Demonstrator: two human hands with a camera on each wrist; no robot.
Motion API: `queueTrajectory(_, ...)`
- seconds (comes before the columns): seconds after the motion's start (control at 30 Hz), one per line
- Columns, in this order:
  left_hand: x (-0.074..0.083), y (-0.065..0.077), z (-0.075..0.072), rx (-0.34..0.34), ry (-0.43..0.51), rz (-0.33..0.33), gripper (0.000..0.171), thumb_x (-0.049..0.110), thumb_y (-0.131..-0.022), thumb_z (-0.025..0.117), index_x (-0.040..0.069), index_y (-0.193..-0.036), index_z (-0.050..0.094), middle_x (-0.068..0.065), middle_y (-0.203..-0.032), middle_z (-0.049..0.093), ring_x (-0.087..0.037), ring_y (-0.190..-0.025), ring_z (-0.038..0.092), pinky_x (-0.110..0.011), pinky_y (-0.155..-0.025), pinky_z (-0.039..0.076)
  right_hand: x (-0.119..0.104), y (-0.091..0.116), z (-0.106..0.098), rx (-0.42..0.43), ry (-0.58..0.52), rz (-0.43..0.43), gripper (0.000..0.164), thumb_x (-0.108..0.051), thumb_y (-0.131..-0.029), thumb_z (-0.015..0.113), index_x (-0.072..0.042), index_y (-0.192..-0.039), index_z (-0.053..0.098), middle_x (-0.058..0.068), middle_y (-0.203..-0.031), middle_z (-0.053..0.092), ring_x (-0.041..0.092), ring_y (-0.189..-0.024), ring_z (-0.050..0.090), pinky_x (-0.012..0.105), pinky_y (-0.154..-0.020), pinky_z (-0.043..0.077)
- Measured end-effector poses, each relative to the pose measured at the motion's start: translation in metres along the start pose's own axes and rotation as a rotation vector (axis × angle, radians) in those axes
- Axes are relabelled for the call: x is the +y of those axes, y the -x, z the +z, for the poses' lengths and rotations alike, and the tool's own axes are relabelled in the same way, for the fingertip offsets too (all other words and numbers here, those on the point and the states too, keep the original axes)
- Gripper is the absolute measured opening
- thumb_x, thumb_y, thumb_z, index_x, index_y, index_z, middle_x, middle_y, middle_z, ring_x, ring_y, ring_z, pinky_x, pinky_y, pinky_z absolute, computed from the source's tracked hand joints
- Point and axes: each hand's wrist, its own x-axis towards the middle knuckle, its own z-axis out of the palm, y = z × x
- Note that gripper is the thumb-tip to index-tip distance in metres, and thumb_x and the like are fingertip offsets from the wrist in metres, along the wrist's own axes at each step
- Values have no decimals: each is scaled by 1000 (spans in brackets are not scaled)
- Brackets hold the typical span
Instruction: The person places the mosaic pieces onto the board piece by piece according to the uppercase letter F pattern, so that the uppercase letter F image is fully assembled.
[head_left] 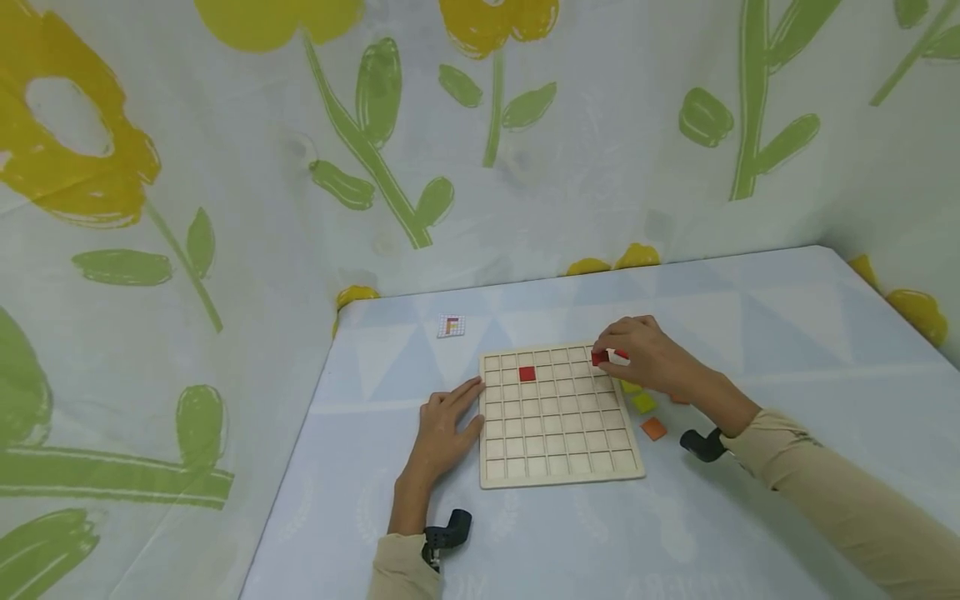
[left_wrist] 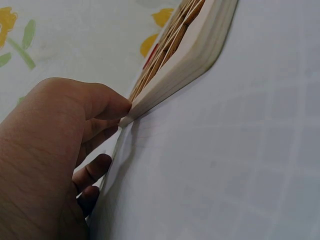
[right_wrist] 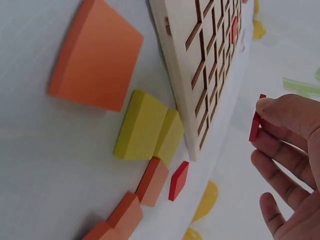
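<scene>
Flower-printed cloth (head_left: 585, 183) backs the head view; the right hand (head_left: 647, 354) pinches a red square tile (head_left: 599, 358), hiding the pale wooden grid board's (head_left: 543, 408) far-right corner. Left wrist: relaxed left hand (left_wrist: 55, 132) touching the board (mostly cropped). Right wrist: orange tile (right_wrist: 101, 233) cut off.

Reading a single capital F on the small white card (head_left: 452, 326), lying on the tabletop (head_left: 337, 483) just beyond the far left corner of the gridded board (head_left: 562, 482); forming that letter from coloured cells, standing out against a fine printed grid. Also showing pale lettering (head_left: 708, 585) on the tabletop at the bottom of the head view, running just right of the left sleeve (head_left: 405, 571) and again farther right, but looking too faint and cut off for sure reading.
</scene>
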Motion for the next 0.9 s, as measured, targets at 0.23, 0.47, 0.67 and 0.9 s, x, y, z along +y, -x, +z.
queueTrajectory(0.23,0,0,0,-6,6,-2,52,28,-94,60,21,-146,55,10,-152,46,-20,-111,47,-48,-98,32,-6,-11,7,34,-12,-49,20,-10,-78,86,-10,-96,76,3,-99,71,27,-100,61,51,-90,38)
queueTrajectory(0.47,0,0,1,-2,2,-12,52,27,-94,61,22,-146,55,11,-153,46,-19,-110,47,-47,-99,31,-11,-22,16,34,-10,-82,15,-11,-80,84,-11,-92,76,2,-98,71,25,-98,62,51,-88,40)
queueTrajectory(0.67,0,1,1,-4,-5,-15,53,27,-94,61,22,-146,54,11,-153,45,-19,-111,47,-46,-99,31,-14,-29,20,7,-14,-79,12,-12,-82,82,-13,-93,76,2,-101,71,25,-100,62,51,-90,40)
queueTrajectory(0.9,1,0,-2,-3,14,5,53,26,-94,61,20,-146,54,8,-153,46,-21,-110,47,-48,-97,32,-17,-36,27,-2,-36,-82,13,-13,-81,83,-13,-93,76,1,-100,70,24,-99,61,51,-92,39)
